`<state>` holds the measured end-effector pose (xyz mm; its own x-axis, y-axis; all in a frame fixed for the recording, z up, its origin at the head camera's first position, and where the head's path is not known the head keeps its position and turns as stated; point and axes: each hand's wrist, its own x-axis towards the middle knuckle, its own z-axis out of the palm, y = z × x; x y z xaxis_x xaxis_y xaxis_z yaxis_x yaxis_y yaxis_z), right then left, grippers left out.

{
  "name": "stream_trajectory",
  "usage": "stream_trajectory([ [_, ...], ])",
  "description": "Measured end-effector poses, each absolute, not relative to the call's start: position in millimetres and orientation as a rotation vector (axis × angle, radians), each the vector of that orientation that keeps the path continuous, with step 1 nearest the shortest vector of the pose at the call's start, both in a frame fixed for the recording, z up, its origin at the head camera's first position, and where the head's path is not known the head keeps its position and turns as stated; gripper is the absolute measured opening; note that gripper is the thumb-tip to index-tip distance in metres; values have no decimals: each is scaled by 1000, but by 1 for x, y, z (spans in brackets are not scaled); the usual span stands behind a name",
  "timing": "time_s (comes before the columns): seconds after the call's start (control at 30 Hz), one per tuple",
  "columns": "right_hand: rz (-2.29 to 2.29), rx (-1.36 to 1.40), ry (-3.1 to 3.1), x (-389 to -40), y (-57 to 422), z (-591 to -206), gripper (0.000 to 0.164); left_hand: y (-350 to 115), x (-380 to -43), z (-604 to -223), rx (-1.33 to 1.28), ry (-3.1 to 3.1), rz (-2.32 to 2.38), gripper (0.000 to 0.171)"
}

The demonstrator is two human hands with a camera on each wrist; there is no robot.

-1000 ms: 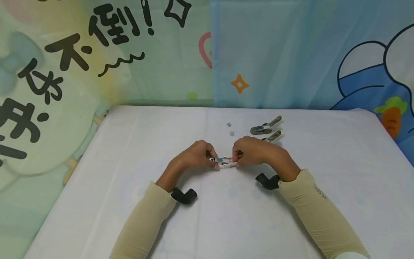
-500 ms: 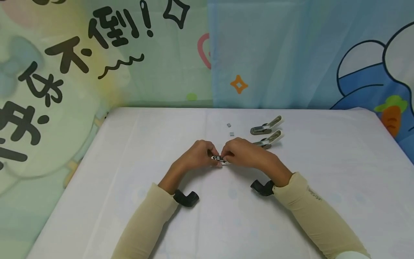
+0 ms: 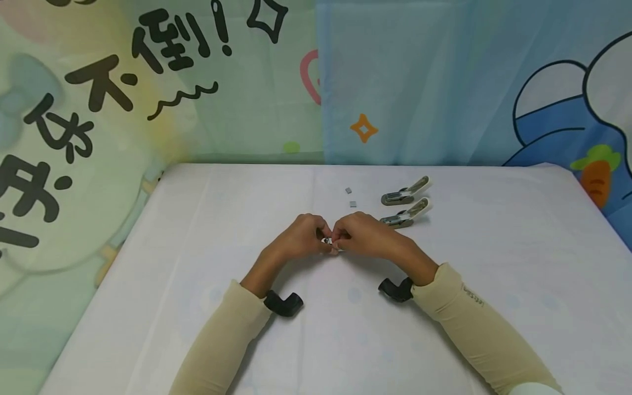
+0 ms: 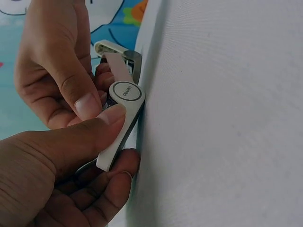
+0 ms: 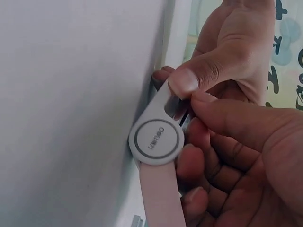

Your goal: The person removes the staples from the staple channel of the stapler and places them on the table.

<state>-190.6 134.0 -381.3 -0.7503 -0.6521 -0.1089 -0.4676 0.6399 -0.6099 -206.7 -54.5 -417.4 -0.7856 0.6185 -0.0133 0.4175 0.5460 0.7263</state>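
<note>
A small white stapler with a pink arm [image 5: 158,142] is between my two hands over the table. In the left wrist view its round hinge cap [image 4: 127,92] faces the camera. My left hand [image 3: 306,236] grips the white end, thumb on top and fingers beneath. Beside it, my right hand [image 3: 365,236] has its thumb and fingers bent in at the stapler's metal middle, pinching there. Whether a staple strip lies between those fingertips is hidden. From above, the hands cover most of the stapler.
Two opened staplers, grey and white, lie beyond the right hand: a far one [image 3: 406,193] and a nearer one [image 3: 406,214]. Two short grey staple strips [image 3: 348,190] lie left of them. The white-covered table [image 3: 237,208] ends at a printed curtain [image 3: 395,82].
My right hand has moved left from the stapler's pink end to its middle, close against the left fingers. The left hand keeps its grip. The nearer opened stapler shows more fully.
</note>
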Motion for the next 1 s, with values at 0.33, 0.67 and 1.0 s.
stream_trajectory([
  [0.33,-859,-854,2569,-193,130,-388,7,-61,-210,-415,816,2384,1104,17],
  [0.67,-853,-892,2642,-191,130,-390,5,-63,-211,-418,802,2369,1142,17],
  [1.0,-876,-1036,2609,-194,134,-390,8,-64,-212,-416,745,2354,1152,21],
])
